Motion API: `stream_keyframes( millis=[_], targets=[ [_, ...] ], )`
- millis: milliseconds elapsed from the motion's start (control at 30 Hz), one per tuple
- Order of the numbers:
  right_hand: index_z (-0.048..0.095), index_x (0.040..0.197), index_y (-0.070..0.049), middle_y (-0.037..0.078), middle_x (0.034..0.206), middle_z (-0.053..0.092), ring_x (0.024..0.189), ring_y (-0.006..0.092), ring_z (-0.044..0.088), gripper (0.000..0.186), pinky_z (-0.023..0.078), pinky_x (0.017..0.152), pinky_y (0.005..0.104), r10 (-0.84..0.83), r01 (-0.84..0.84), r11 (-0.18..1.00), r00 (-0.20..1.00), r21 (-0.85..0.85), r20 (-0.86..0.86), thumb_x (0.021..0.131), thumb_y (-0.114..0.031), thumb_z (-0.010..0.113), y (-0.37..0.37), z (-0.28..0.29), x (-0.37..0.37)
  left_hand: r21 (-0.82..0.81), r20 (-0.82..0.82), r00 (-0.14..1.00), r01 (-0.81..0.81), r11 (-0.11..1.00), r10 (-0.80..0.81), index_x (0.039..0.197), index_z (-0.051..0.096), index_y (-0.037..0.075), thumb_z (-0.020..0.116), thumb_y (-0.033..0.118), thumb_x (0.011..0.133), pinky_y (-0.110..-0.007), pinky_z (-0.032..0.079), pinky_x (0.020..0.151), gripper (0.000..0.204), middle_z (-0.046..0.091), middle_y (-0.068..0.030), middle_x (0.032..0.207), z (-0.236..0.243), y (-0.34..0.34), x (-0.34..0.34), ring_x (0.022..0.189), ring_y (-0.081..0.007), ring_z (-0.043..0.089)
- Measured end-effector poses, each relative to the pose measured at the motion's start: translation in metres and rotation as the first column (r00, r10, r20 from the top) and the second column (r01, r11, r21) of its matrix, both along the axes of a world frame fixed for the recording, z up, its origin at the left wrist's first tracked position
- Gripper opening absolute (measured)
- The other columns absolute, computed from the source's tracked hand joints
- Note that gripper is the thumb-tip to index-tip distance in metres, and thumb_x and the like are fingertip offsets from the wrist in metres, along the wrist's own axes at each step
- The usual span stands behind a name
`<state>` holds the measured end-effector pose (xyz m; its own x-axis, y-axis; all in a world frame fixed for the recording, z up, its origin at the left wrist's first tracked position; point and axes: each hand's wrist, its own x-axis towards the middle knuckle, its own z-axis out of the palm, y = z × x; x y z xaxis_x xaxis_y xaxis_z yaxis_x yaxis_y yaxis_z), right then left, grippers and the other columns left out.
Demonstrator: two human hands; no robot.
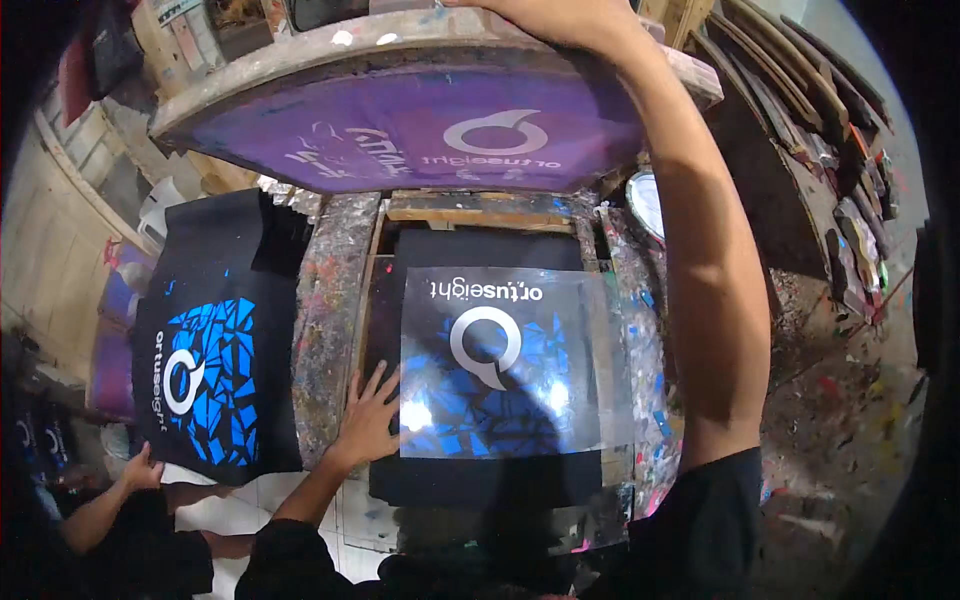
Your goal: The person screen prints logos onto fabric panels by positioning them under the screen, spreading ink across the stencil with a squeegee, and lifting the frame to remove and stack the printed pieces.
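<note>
My right hand (575, 22) is closed over the top edge of a raised screen printing frame (330, 125), whose purple mesh carries pale logo shapes; its fingertips are partly hidden. Below, black fabric (430, 485) lies on the printing board. Over it rests a clear plastic sheet (615, 420), reflecting light. Blue shards and a white logo show there; I cannot tell which layer carries the logo. With fingers spread, my left hand (368, 418) lies flat at the sheet's left edge. Further left, another person's hand (145, 468) pinches a printed black fabric piece (215, 225).
A paint-stained wooden rail (335, 300) runs left of the board, and another stained surface (650, 380) lies to its right. Behind my right arm stands a white round tub (645, 200). Several boards or frames (790, 70) lean at the far right.
</note>
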<state>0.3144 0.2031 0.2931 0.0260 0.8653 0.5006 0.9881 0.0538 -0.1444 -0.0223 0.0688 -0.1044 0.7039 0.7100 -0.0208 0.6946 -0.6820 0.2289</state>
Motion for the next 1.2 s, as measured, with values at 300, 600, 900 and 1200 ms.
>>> stream_keyframes(
  millis=[300,600,900,1200],
  targets=[
    [0.072,0.105,0.005,0.031,0.112,0.067,0.109,0.0448,0.065,0.082,0.051,0.094,0.0474,-0.006,0.006,1.0,1.0,-0.019,0.011,0.086,-0.072,0.052,0.008,0.005,0.005,-0.021,0.066,0.998,0.008,1.0,-0.007,0.146,0.05,0.024,0.07,0.054,0.082,-0.064,0.012,0.119,0.074,0.031,-0.012,0.16,-0.001,0.0,-0.002,0.147,-0.0406,0.024],
    [0.076,0.09,0.002,0.028,0.092,0.071,0.094,0.0436,0.07,0.094,0.055,0.084,0.0488,-0.019,0.016,0.994,0.999,0.107,0.026,0.075,-0.087,0.049,-0.026,-0.021,-0.009,-0.352,0.534,0.818,-0.017,0.936,0.216,0.131,0.062,0.005,0.064,0.018,0.092,-0.048,0.033,0.112,0.041,0.058,-0.0223,0.136,0.023,-0.064,0.144,0.134,-0.0353,0.046],
    [0.066,0.112,-0.009,0.018,0.092,0.073,0.091,0.0324,0.07,0.067,0.033,0.103,0.0619,0.033,-0.028,0.999,0.962,-0.024,0.27,0.094,-0.069,0.043,-0.166,-0.165,-0.053,-0.536,0.782,-0.28,0.154,0.83,0.557,0.144,0.032,0.005,0.051,0.026,0.105,-0.045,0.057,0.092,0.048,0.056,-0.0174,0.131,0.134,-0.036,0.053,0.111,-0.0287,0.064],
    [0.066,0.105,-0.013,0.014,0.072,0.068,0.07,0.0327,0.071,0.022,0.053,0.06,0.05,0.343,-0.333,0.864,0.938,-0.379,-0.042,0.086,-0.023,0.06,-0.187,-0.322,-0.068,-0.863,0.405,-0.133,0.27,0.427,0.904,0.129,0.051,0.001,0.064,0.017,0.099,-0.043,0.055,0.098,0.037,0.057,-0.0123,0.124,-0.017,-0.086,-0.01,0.11,-0.0254,0.061]
  ],
)
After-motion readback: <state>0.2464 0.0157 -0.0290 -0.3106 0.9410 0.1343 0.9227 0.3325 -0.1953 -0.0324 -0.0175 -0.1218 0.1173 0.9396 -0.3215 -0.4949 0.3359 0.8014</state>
